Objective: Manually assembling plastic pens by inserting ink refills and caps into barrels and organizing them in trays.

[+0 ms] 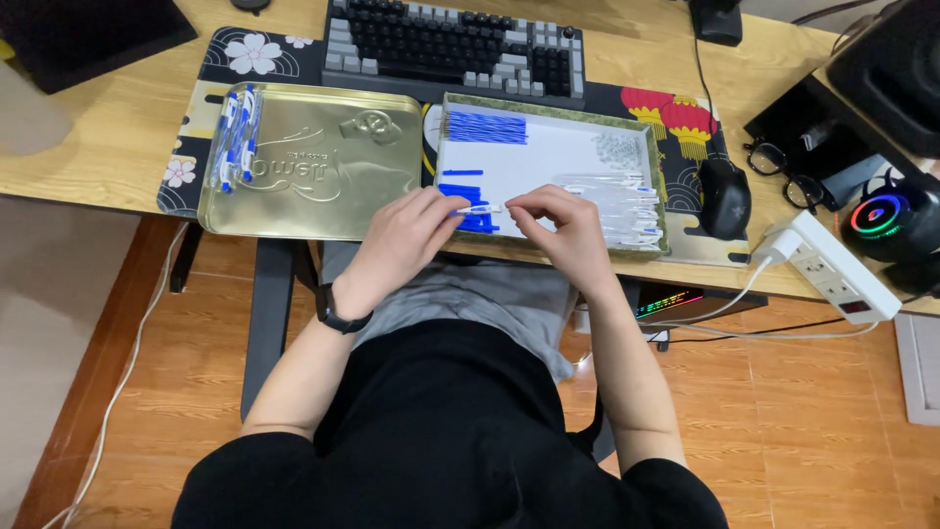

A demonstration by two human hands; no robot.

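Looking down from the head camera, you have both hands over the near edge of a shallow tray (548,106) lined with white paper. Your left hand (406,235) and right hand (558,227) pinch the two ends of one pen (479,209), a slim white piece with a blue tip, held level between the fingertips just above the tray's near rim. Both grips are narrow, closed on that pen; nothing else is in either hand.

Inside the tray the parts lie sorted. A row of blue refills (487,126) runs along the far left corner, a smaller heap of blue pieces (468,196) lies near your left fingers (partly hidden by them), a pile of clear barrels (617,204) fills the right side, and a small cluster of springs (618,147) sits in the far right corner, too small to make out singly.

To your left a gold tin lid (313,162) lies flat on the patterned desk mat (211,59), and a small bundle of finished pens (235,132) rests on its left end.

Judging by the piles, you are early to midway: only a handful of pens is put together, while the barrels and refills left in the tray are many. The pen in your hands looks part-way assembled, though I cannot tell which piece is going on.

Beyond the tray stands a keyboard (455,44); a black mouse (724,196) lies to the right.
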